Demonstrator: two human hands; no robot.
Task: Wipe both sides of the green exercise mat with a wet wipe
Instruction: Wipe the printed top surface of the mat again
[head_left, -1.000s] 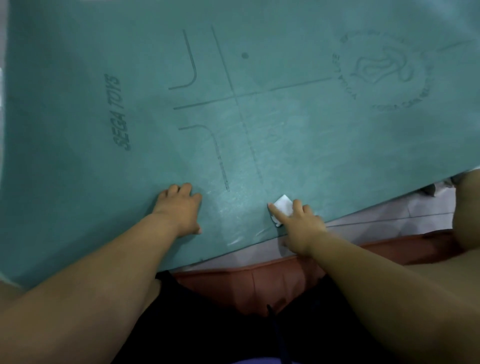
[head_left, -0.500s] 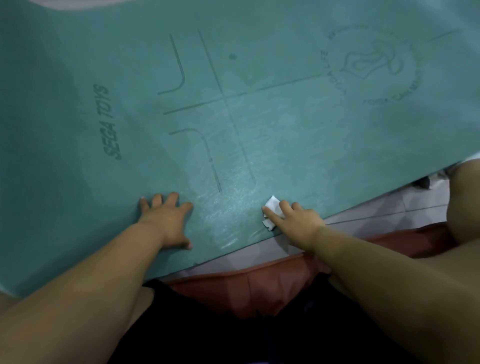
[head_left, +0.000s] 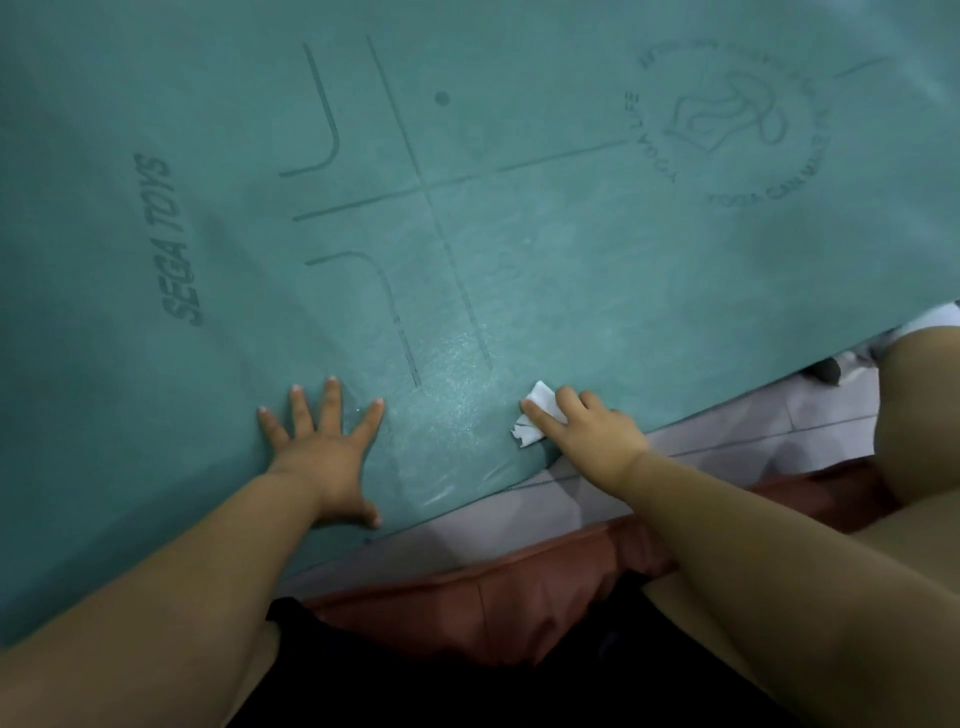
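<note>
**Wiping near mat edge, first side under way**

Head view: green mat (head_left: 571, 270) spread flat, printed side up, filling most of frame. Left hand (head_left: 324, 457) flat on mat just inside near edge, fingers straight and spread, gripping nothing, only pressing down, likely to steady mat. Right hand (head_left: 587, 431) also at near edge, well right of left hand, fingers laid over small crumpled white wipe (head_left: 537, 413) and pressing it onto mat; fingers look nearly straight, not clenched, though thumb hidden, so hold from below impossible to tell. Wipe touching mat, poking out past fingertips on left side.

Progress, judged: shiny damp streaks on mat between both hands and just beyond, below printed cross lines (head_left: 431, 192), suggesting that strip by near edge already wiped. No sheen visible on mat around "SEGA TOYS" print (head_left: 169, 239) or round logo (head_left: 727, 124), probably not yet done or already dry, hard to say. Underside of mat out of sight; mat not turned over, so second side presumably all left. Overall early to middle of first side.

Beside near edge of mat: pale tiled floor (head_left: 753, 426), reddish cushion (head_left: 519, 597), black clothing (head_left: 467, 691), bare knee (head_left: 924, 405).
</note>
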